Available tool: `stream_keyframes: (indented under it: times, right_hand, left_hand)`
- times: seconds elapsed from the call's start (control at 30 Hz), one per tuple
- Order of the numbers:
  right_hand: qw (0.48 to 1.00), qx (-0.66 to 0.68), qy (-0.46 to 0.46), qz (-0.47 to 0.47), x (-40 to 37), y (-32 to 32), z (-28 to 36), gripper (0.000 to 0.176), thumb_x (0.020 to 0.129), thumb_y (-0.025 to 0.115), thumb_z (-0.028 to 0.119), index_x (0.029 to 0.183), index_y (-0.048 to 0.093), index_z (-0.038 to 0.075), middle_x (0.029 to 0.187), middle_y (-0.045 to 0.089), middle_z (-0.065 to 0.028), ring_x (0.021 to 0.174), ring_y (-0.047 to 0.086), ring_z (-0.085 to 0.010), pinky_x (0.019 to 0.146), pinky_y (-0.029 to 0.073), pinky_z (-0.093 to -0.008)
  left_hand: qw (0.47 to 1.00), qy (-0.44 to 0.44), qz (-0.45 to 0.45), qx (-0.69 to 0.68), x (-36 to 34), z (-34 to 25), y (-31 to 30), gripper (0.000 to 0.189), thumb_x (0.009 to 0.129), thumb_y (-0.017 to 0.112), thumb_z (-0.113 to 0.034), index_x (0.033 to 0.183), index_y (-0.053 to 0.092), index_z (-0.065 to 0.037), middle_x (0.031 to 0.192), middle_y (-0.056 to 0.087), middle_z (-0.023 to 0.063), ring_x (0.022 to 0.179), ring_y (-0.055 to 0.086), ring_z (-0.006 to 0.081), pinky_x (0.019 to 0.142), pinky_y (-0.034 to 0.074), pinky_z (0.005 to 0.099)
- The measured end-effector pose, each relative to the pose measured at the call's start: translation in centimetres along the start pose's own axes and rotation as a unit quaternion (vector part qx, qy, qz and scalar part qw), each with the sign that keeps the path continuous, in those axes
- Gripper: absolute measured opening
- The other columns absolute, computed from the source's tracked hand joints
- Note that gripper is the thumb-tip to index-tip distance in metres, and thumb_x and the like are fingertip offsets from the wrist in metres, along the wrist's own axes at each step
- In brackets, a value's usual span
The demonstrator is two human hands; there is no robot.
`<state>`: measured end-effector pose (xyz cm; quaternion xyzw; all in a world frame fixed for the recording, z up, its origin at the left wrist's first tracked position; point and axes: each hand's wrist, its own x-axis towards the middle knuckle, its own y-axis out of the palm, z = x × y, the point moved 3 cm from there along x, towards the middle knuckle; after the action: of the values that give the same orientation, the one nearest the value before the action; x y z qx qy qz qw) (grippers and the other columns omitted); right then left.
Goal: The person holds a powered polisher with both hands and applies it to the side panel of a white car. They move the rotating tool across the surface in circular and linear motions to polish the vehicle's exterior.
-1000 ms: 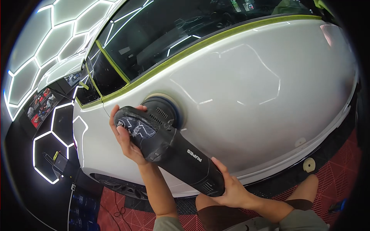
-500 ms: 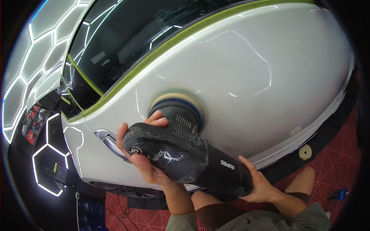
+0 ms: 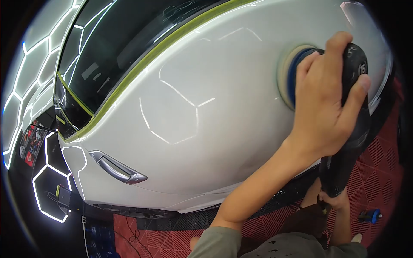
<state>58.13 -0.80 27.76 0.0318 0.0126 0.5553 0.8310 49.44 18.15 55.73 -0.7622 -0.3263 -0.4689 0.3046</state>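
Note:
Both of my hands hold a black power polisher [image 3: 359,124] against the white car door [image 3: 232,142]. My left hand [image 3: 322,103] wraps over the machine's head, with the thumb on its far side. Lower down, my right hand [image 3: 337,200] grips the rear end of the body, with part of its fingers hidden. The round polishing pad [image 3: 284,79], pale with a blue backing, rests on the upper right part of the door, and its rim is blurred. My left hand covers much of the head.
Green masking tape [image 3: 129,73] borders the dark side window [image 3: 124,38]. A silver door handle [image 3: 118,169] juts out at the left. On the red floor tiles [image 3: 378,172] stands a blue-and-black item [image 3: 370,216]. A thin cable [image 3: 134,236] lies at lower left.
The polisher has moved right and up across the door, from near the door handle to the far right side, with both hands still on it. The view has shifted slightly.

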Motion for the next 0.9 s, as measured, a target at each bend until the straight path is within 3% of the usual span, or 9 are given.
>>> stream_keyframes:
  times: [0.1, 0.2, 0.3, 0.37, 0.5, 0.53, 0.63, 0.77, 0.9]
  right_hand:
    - [0.997, 0.039, 0.069, -0.018, -0.1, -2.1, -0.7, 0.04, 0.069, 0.074, -0.003, 0.105, 0.056, -0.004, 0.085, 0.063, -0.0083, 0.074, 0.064, -0.0173, 0.066, 0.052, -0.0298]
    - [0.994, 0.075, 0.031, -0.077, -0.2, -0.5, -0.6, 0.034, 0.07, 0.073, -0.004, 0.1, 0.056, -0.002, 0.075, 0.062, -0.0065, 0.06, 0.061, -0.015, 0.054, 0.049, -0.0275]
    - [0.998, 0.033, 0.047, -0.001, -1.0, 2.1, -0.7, 0.05, 0.069, 0.075, -0.001, 0.114, 0.053, -0.005, 0.091, 0.065, -0.0102, 0.078, 0.066, -0.0183, 0.068, 0.054, -0.0301]
    - [0.984, -0.107, -0.144, 0.01, -0.7, 6.0, 2.2, 0.069, 0.068, 0.077, 0.001, 0.128, 0.045, -0.004, 0.105, 0.063, -0.0129, 0.094, 0.065, -0.0215, 0.081, 0.053, -0.0319]
    - [0.987, 0.025, -0.11, 0.11, -0.3, 12.0, -0.3, 0.106, 0.064, 0.082, 0.004, 0.15, 0.022, 0.001, 0.128, 0.057, -0.0167, 0.119, 0.058, -0.026, 0.1, 0.046, -0.0342]
    - [0.969, -0.032, -0.209, 0.125, 0.5, 15.1, 3.0, 0.108, 0.064, 0.083, 0.005, 0.151, 0.02, 0.003, 0.128, 0.058, -0.0179, 0.117, 0.06, -0.0276, 0.099, 0.048, -0.0345]
    - [0.957, -0.075, -0.212, 0.186, 0.7, 20.0, 4.1, 0.108, 0.065, 0.082, 0.007, 0.152, 0.019, 0.006, 0.121, 0.063, -0.022, 0.109, 0.066, -0.0346, 0.092, 0.053, -0.0372]
    - [0.949, -0.091, -0.193, 0.233, 0.4, 24.8, 4.1, 0.105, 0.068, 0.079, 0.013, 0.153, 0.018, 0.01, 0.091, 0.07, -0.0205, 0.08, 0.069, -0.0406, 0.072, 0.056, -0.0423]
    - [0.94, -0.145, -0.186, 0.247, 0.2, 26.8, 3.6, 0.105, 0.069, 0.08, 0.017, 0.153, 0.018, 0.013, 0.084, 0.07, -0.0189, 0.076, 0.068, -0.0394, 0.068, 0.055, -0.0429]
  left_hand:
    - [0.997, 0.026, -0.056, 0.051, -0.3, 1.0, 4.2, 0.053, 0.088, 0.059, -0.01, 0.135, 0.037, 0.004, 0.093, 0.055, 0.0173, 0.091, 0.054, 0.0349, 0.105, 0.031, 0.0494]
    - [0.996, 0.015, -0.065, 0.057, -1.5, 0.4, 3.6, 0.054, 0.088, 0.058, -0.01, 0.135, 0.037, 0.005, 0.097, 0.055, 0.0184, 0.095, 0.053, 0.035, 0.105, 0.031, 0.0507]
    - [0.997, -0.002, -0.039, 0.067, -3.0, -1.0, 0.1, 0.056, 0.088, 0.06, -0.012, 0.137, 0.037, 0.004, 0.102, 0.055, 0.0187, 0.097, 0.053, 0.0342, 0.104, 0.03, 0.0489]
    - [0.997, -0.023, -0.024, 0.07, -4.2, -2.7, -3.9, 0.058, 0.089, 0.058, -0.019, 0.138, 0.036, 0.003, 0.106, 0.056, 0.0203, 0.099, 0.055, 0.0342, 0.103, 0.034, 0.0476]
    - [0.988, -0.086, -0.116, 0.056, -8.5, -6.6, -12.1, 0.064, 0.096, 0.048, -0.04, 0.144, 0.028, -0.002, 0.113, 0.058, 0.026, 0.101, 0.062, 0.0353, 0.095, 0.048, 0.0451]
    - [0.984, -0.083, -0.141, 0.067, -9.6, -7.3, -14.2, 0.066, 0.098, 0.046, -0.045, 0.145, 0.026, -0.003, 0.115, 0.058, 0.0274, 0.101, 0.064, 0.0356, 0.094, 0.052, 0.0445]
    - [0.977, -0.047, -0.189, 0.087, -13.3, -9.4, -20.6, 0.062, 0.103, 0.036, -0.048, 0.147, 0.024, -0.008, 0.119, 0.057, 0.0307, 0.106, 0.064, 0.0366, 0.091, 0.056, 0.046]
    - [0.976, -0.027, -0.213, 0.034, -17.5, -11.6, -28.6, 0.056, 0.105, 0.03, -0.046, 0.15, 0.024, -0.014, 0.125, 0.052, 0.0322, 0.112, 0.061, 0.0369, 0.088, 0.057, 0.0512]
    - [0.96, 0.009, -0.27, -0.074, -19.7, -12.3, -29.8, 0.054, 0.105, 0.028, -0.045, 0.151, 0.023, -0.017, 0.13, 0.049, 0.0315, 0.113, 0.06, 0.0385, 0.086, 0.058, 0.0557]
